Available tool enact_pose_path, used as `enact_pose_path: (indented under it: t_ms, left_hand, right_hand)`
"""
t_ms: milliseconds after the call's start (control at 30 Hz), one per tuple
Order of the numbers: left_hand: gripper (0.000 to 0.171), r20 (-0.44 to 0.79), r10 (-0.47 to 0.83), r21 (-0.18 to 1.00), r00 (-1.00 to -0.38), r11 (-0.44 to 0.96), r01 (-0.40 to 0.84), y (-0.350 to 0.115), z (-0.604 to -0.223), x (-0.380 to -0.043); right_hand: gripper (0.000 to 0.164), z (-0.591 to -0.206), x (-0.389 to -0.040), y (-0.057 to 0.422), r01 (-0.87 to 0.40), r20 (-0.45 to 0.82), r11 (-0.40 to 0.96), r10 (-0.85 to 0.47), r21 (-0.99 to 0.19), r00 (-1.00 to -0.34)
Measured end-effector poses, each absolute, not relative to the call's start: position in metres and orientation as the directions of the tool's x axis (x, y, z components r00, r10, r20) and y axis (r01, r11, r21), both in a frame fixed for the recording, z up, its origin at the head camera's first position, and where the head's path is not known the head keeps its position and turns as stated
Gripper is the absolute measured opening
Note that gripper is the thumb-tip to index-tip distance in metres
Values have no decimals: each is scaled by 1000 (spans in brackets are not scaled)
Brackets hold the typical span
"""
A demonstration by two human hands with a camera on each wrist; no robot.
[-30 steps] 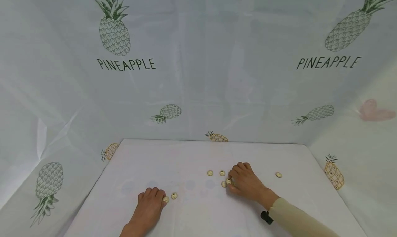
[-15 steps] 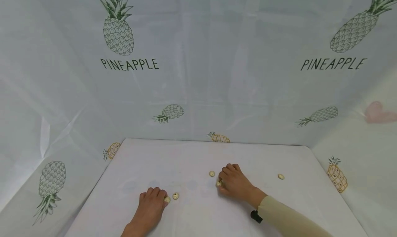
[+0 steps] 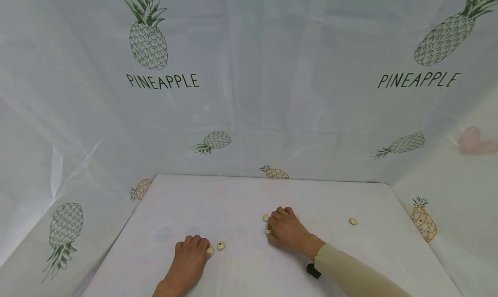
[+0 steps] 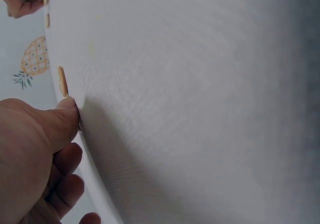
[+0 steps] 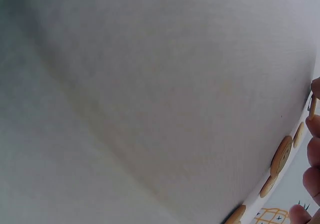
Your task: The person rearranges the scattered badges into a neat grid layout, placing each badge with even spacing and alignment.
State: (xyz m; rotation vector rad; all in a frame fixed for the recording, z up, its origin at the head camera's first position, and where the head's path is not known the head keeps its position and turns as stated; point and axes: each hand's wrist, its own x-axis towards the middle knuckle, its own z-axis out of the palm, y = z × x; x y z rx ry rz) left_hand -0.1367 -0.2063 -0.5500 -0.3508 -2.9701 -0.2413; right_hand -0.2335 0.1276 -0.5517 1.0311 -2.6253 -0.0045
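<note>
White tabletop (image 3: pixel 237 284) spans the lower frame, bearing at least 6 small, round, tan discs (image 3: pixel 221 246). At lower left, the left hand (image 3: pixel 188 259) pinches 1; at lower centre, the right hand (image 3: pixel 289 234) pinches 1. Behind hangs a pineapple-printed pale sheet (image 3: pixel 268 94).

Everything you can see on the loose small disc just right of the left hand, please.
The small disc is round, thin, pale tan and wood-like, with a dark mark on its face, too small to read in the head view. It appears to lie flat on the white table, apart from the second disc at the left hand. No hand touches it.
</note>
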Motion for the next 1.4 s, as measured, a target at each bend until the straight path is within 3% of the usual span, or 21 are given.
enact_pose_path:
  t_ms: [567,933,1167,1400]
  left_hand:
    - [22,190,234,131,-954,957,260,-206,-548,-136]
    - [23,174,231,127,-957,959,254,-206,-549,-137]
    - [22,158,223,123,-962,962,243,-205,-549,-136]
    - [22,148,223,123,-964,963,242,-205,-548,-135]
  right_hand:
    - [15,-551,-231,125,-669,273,740,-660,73,-700]
    - [15,-551,-231,125,-689,311,720,-676,83,-668]
    - [24,-542,-232,131,-651,273,757,-638,50,-720]
    - [23,-528,-239,161,-583,362,812,-553,32,-750]
